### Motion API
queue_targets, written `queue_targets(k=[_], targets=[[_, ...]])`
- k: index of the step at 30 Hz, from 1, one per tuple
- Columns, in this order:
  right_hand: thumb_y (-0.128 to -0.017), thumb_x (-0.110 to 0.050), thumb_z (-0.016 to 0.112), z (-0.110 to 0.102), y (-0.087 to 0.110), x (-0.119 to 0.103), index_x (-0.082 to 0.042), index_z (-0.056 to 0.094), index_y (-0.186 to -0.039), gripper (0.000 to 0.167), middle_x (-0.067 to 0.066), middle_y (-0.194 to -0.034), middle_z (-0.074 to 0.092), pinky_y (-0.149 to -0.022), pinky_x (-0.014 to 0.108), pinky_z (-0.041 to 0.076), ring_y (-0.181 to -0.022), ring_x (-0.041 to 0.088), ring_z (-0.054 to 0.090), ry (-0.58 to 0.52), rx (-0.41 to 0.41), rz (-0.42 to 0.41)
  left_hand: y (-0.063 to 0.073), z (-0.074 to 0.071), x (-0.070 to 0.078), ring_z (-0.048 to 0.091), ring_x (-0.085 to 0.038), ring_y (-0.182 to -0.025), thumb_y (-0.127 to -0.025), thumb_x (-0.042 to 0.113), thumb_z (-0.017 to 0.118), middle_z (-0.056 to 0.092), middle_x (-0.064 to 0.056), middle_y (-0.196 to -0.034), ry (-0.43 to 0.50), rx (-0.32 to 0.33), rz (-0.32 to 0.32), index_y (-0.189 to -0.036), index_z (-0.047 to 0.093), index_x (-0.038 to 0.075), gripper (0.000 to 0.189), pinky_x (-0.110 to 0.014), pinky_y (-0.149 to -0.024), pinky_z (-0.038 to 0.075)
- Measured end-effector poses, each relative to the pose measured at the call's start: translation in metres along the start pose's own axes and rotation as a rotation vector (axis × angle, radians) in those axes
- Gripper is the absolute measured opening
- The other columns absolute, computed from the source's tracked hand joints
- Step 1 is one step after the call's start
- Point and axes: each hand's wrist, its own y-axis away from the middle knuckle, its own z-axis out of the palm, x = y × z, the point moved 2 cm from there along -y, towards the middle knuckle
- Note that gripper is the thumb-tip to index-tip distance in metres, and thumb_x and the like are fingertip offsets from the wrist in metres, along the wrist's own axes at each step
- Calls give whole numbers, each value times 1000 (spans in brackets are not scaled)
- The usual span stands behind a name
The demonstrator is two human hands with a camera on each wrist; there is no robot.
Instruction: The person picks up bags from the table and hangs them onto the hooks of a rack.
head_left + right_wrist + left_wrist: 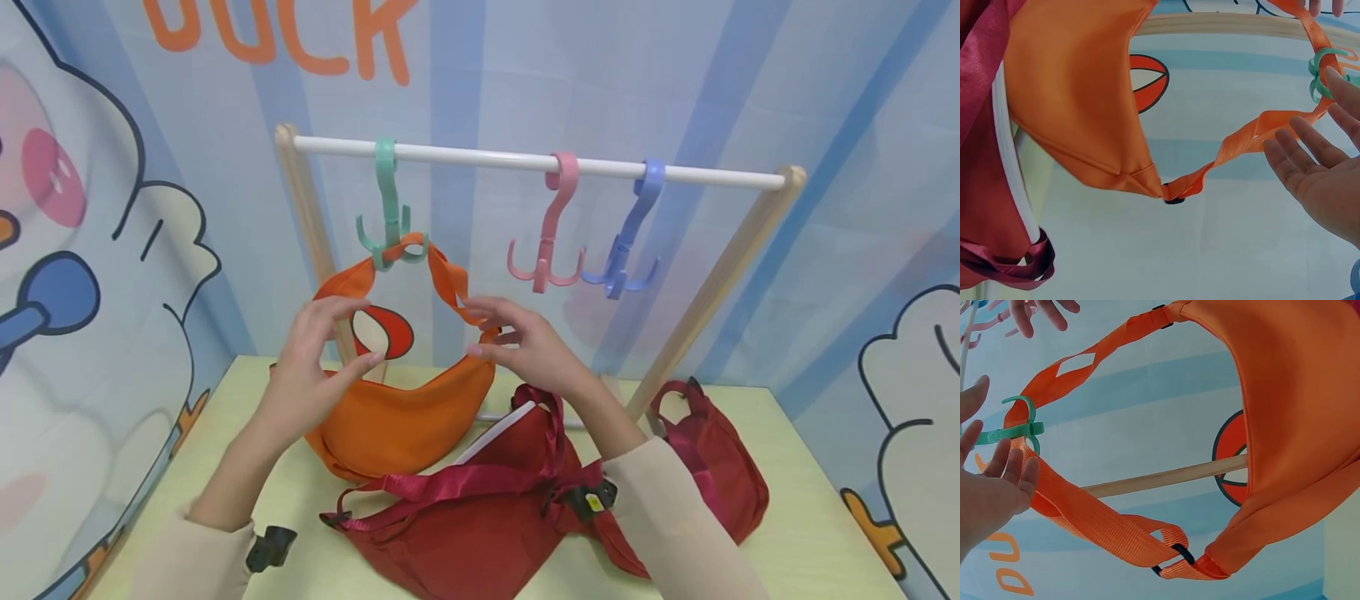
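An orange crescent-shaped bag (408,425) hangs by its strap (1104,528) from the green hook (387,200) at the rail's left end. My left hand (307,367) is at the bag's left side, its fingers spread and loosely bent, holding nothing. On the other side, my right hand (528,346) has its fingertips close to the strap; in the right wrist view the fingers are extended and grip nothing. Whether those fingertips touch the strap I cannot tell. The strap loops over a prong of the green hook (1322,75).
A white rail (480,158) on wooden posts carries a pink hook (547,233) and a blue hook (630,233). Dark red bags (465,542) lie in front, with another red bag (723,467) at the right post. All stand on a pale yellow table (817,533).
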Motion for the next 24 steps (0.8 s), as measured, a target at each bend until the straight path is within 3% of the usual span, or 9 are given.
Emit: queue_targets(k=[8,11,24], targets=[[-82,-9,68,-2,11,15,-4,46,-131,54,11,-120,57,-88,40,44,-106,23,53,0,-18,44,7,12,-7,39,-25,-107,-80,11,70,43,-11,-121,-7,-88,-54,-126,47,8,51,-48,-85,37],[-81,-9,69,-2,15,23,-4,47,-131,55,10,-116,58,-87,41,44,-104,22,53,-4,-34,59,10,19,-10,37,-29,-114,-81,11,69,43,-12,-122,-10,-121,-72,-126,46,7,51,-52,-88,35],[-81,-12,69,8,40,54,-9,43,-135,59,11,-117,57,-84,34,47,-106,25,53,-14,-196,165,33,53,-25,39,-30,-114,-80,14,71,44,-14,-125,30,-282,-150,-128,46,5,55,-50,-89,39]])
